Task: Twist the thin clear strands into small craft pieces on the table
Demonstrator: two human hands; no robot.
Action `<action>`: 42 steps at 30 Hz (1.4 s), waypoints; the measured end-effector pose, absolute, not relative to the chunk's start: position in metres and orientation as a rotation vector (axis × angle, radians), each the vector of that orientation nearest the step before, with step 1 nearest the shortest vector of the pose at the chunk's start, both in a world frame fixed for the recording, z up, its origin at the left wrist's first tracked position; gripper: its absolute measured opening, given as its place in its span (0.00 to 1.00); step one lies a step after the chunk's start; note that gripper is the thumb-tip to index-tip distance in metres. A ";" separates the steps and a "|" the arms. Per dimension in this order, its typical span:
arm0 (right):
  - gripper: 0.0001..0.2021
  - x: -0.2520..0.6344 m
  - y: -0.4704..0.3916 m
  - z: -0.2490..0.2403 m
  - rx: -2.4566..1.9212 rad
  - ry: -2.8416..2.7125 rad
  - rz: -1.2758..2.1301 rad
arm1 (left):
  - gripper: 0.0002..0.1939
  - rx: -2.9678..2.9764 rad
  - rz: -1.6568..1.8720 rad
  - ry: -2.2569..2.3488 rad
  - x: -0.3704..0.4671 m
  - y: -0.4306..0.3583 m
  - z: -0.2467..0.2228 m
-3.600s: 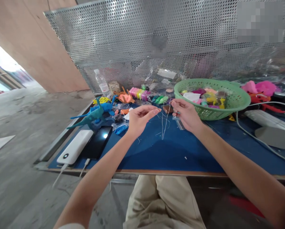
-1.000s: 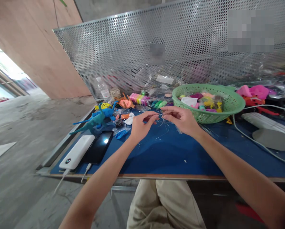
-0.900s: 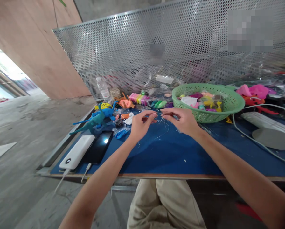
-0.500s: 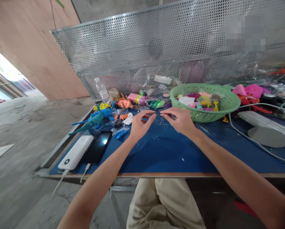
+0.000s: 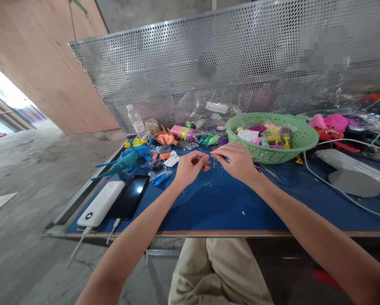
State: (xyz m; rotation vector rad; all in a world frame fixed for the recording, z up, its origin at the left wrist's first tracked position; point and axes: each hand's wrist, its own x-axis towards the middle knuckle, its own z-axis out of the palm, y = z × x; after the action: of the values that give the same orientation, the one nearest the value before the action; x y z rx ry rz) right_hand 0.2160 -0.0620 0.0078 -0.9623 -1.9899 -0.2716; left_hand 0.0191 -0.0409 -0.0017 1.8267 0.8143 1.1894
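My left hand (image 5: 191,167) is closed in a pinch over the middle of the blue table, thumb against the forefinger. Just to its right, my right hand (image 5: 236,161) pinches too, its fingertips a short gap from the left ones. Fine clear threads (image 5: 221,168) run at the fingertips and curl down onto the table below; the pinched part is too thin to see well. A small bluish glint shows under the right fingers, its kind unclear. More loose threads (image 5: 271,173) lie right of my right wrist, beside the green plastic basket (image 5: 272,156).
The basket holds several colourful small toys. Left are blue and teal toy dinosaurs (image 5: 126,163), a white power bank (image 5: 101,203), a black phone (image 5: 131,197) and a plastic bottle (image 5: 135,120). A white cable (image 5: 325,186) crosses the right side. A perforated metal panel (image 5: 171,63) stands behind.
My left fingers have curled in more tightly, and the hand has turned slightly. My right hand has shifted slightly left, its fingers still pinched.
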 end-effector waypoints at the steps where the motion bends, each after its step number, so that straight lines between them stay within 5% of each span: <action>1: 0.10 0.216 -0.062 0.007 -0.968 -2.001 -0.276 | 0.16 1.830 1.178 0.810 0.020 -0.041 -0.002; 26: 0.09 0.222 -0.058 0.007 -0.940 -2.016 -0.167 | 0.19 1.945 1.048 0.860 0.014 -0.036 0.002; 42: 0.10 0.226 -0.056 0.004 -0.849 -2.148 -0.334 | 0.18 1.387 0.870 0.693 0.015 -0.031 0.000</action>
State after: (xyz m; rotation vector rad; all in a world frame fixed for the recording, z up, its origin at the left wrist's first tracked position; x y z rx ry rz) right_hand 0.2258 -0.0558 0.0044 -0.8495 -2.1482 -0.3339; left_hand 0.0147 -0.0312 -0.0001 1.3873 0.6926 0.8696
